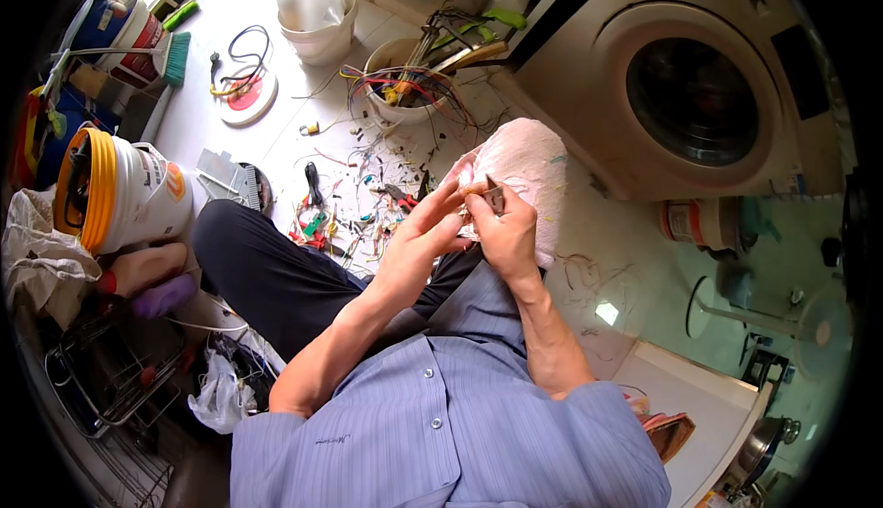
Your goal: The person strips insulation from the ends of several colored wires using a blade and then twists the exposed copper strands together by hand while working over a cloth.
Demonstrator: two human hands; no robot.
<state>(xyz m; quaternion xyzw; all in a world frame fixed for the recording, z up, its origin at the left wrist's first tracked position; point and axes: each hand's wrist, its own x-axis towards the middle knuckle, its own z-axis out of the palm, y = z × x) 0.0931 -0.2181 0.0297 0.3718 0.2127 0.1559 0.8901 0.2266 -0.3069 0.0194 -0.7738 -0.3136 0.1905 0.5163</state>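
Two bare forearms [354,333] are angling inward to the near-left side of the pink cloth [535,163]. One left hand [423,232] is facing across, fingers half bent and slightly parted; whether it is gripping anything, one cannot tell. One right hand [508,232] is pinching a blade-like metal piece [495,197], thumb and fingers closing round it. That piece is sitting before the cloth, just right of the left fingertips. Tiled floor [285,131] is spreading left of the cloth; one washing machine [612,94] is standing beyond-right, one wire-filled bucket [403,115] beyond-left; red-handled pliers [397,197] are lying left, among wire scraps [363,218].
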